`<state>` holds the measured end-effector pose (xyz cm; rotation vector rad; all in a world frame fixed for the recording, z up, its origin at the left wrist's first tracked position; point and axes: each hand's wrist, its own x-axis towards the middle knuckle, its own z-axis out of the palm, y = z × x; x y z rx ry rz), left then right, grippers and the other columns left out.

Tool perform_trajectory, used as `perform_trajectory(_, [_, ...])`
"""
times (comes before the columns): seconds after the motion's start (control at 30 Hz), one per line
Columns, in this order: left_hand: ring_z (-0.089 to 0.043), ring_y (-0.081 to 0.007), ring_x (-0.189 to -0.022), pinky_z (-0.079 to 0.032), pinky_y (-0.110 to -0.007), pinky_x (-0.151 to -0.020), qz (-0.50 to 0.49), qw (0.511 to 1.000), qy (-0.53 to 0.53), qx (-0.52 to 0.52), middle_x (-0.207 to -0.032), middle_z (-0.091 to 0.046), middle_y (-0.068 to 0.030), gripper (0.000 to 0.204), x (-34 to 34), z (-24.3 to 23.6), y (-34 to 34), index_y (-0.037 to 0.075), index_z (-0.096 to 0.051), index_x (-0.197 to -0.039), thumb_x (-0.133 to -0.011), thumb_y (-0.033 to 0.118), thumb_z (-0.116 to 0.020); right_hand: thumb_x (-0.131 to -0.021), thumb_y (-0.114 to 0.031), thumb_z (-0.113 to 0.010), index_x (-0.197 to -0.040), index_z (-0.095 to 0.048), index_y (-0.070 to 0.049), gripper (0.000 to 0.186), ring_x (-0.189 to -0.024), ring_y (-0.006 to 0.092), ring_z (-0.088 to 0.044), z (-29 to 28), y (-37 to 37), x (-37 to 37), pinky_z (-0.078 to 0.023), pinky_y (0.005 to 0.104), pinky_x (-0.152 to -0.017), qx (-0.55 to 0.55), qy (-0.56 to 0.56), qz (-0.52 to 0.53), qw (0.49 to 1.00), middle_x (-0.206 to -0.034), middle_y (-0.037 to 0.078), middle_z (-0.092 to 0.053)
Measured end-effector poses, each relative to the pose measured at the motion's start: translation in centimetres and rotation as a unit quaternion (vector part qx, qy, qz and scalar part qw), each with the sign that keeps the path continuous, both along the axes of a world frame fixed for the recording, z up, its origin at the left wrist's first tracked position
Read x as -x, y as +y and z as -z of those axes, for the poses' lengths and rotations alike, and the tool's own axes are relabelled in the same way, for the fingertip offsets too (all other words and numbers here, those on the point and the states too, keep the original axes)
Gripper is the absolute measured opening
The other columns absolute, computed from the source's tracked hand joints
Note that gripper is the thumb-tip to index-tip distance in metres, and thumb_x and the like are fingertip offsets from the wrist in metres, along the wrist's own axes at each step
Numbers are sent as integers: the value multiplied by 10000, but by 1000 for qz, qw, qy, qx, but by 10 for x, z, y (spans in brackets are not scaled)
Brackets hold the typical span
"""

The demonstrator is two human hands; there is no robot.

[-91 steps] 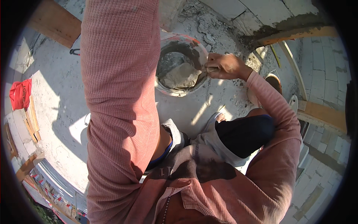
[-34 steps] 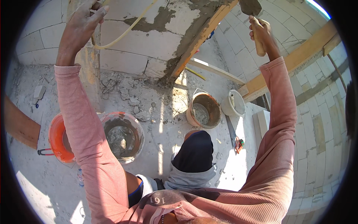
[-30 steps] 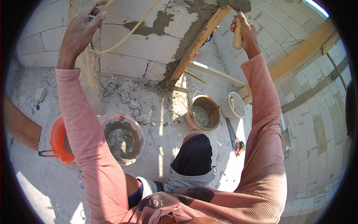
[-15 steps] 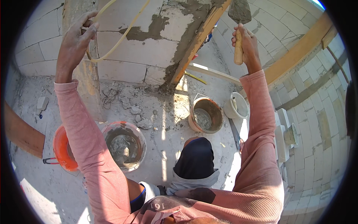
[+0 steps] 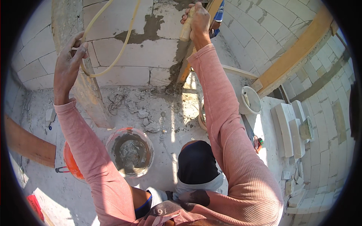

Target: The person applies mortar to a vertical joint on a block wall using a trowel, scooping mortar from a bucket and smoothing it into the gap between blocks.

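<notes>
"Gripping anything, that right hand (image 5: 200, 23)?"

"Yes, it's wrapping its fingers around a wooden trowel handle (image 5: 186, 29), which is slanting just left of the upright timber (image 5: 183, 73), near the top edge. Its blade is staying out of sight."

"What's the left hand (image 5: 67, 71) doing?"

"It's pinching some yellowish tubing (image 5: 129, 35) between thumb and fingers; the tubing is looping down in front of the block wall (image 5: 162, 54)."

"And below?"

"A mortar bucket (image 5: 146, 139) is standing on the dusty floor (image 5: 158, 167), while an orange bucket (image 5: 72, 162) is peeking out beside the left sleeve (image 5: 90, 150)."
</notes>
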<state>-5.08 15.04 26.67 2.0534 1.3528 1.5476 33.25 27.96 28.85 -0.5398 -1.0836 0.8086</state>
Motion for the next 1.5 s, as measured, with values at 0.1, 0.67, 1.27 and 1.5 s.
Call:
perform_trajectory(0.1, [-571, -122, -833, -478, -284, -821, 0, 1000, -6, 19, -1080, -632, -61, 501, 0, 6, 5, 17, -570, -1426, -1003, 277, -638, -1083, -344, -477, -1159, -538, 13, 369, -579, 185, -541, 22, 4, -3, -489, 348, -519, 13, -4, -1, 1000, -807, 79, -548])
perform_trajectory(0.67, [-595, -139, -883, -490, -323, -901, -1, 1000, 1, 29, -1023, -605, -41, 518, -15, -8, -18, 48, -591, -1421, -998, 337, -664, -1067, -467, -499, -1120, -560, -57, 418, -601, 144, -550, 210, -15, 61, -477, 306, -549, 135, 178, -7, 975, -772, 22, -532])
perform_trajectory(1.27, [-597, -133, -894, -495, -309, -873, -54, 998, -20, 27, -991, -625, -46, 499, 27, -16, -40, 35, -588, -1417, -1011, 319, -642, -1013, -234, -437, -841, -450, -102, 217, -605, 180, -503, -160, 7, 97, -500, 341, -568, -58, 672, -385, 630, -686, 21, -467])
perform_trajectory(1.5, [-604, -136, -888, -506, -316, -853, -67, 997, -8, 30, -971, -635, -53, 496, 32, -14, -42, 32, -576, -1428, -1016, 303, -635, -1038, -270, -418, -847, -462, -101, 258, -579, 187, -503, -225, 2, 125, -487, 348, -542, -81, 563, -372, 733, -675, 27, -473])
